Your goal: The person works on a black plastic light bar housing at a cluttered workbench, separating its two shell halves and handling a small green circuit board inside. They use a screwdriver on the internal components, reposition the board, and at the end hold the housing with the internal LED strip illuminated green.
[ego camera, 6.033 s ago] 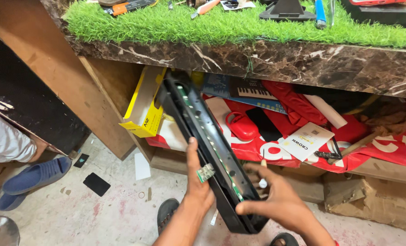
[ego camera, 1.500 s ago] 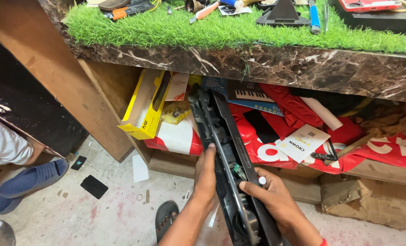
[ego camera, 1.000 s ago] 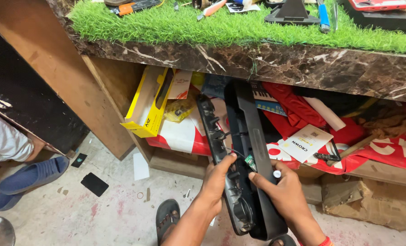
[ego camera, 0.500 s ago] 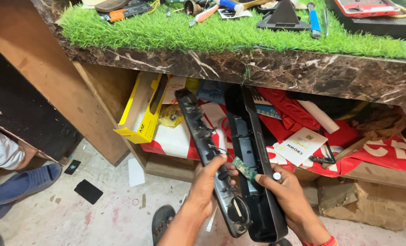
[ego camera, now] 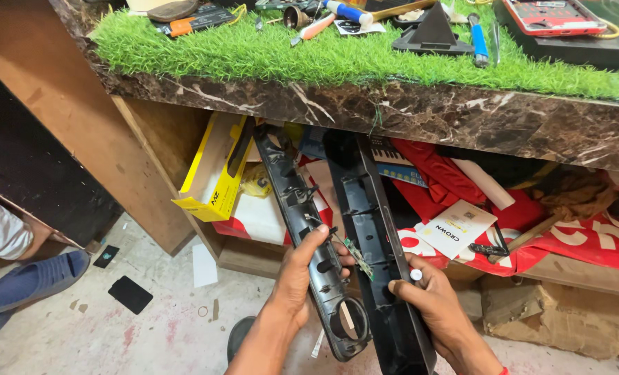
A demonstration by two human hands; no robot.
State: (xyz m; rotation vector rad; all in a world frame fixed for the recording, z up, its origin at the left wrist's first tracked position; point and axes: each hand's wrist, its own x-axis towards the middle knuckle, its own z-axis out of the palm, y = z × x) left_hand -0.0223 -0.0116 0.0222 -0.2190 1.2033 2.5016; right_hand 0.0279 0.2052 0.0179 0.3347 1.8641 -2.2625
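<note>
My left hand (ego camera: pixel 301 267) grips a long black plastic front panel (ego camera: pixel 301 208) with round openings near its lower end. My right hand (ego camera: pixel 431 298) grips a second long black plastic shell (ego camera: pixel 365 201), the deeper back half. The two halves are spread apart in a narrow V, upper ends near the marble counter edge. A small green circuit board (ego camera: pixel 358 257) on thin wires hangs between them, close to my left fingers. A small white round piece (ego camera: pixel 415 275) sits at my right thumb.
A marble counter (ego camera: pixel 406 118) topped with green artificial grass (ego camera: pixel 288 55) carries tools. Beneath it a shelf holds a yellow box (ego camera: pixel 215 173), red cloth (ego camera: pixel 455 173), papers and cardboard. Another person's blue shoe (ego camera: pixel 28 278) and dark scraps (ego camera: pixel 130 294) lie on the floor at left.
Six seconds ago the black unit was one closed piece. It has since split into two halves that spread further apart, exposing the circuit board between them.
</note>
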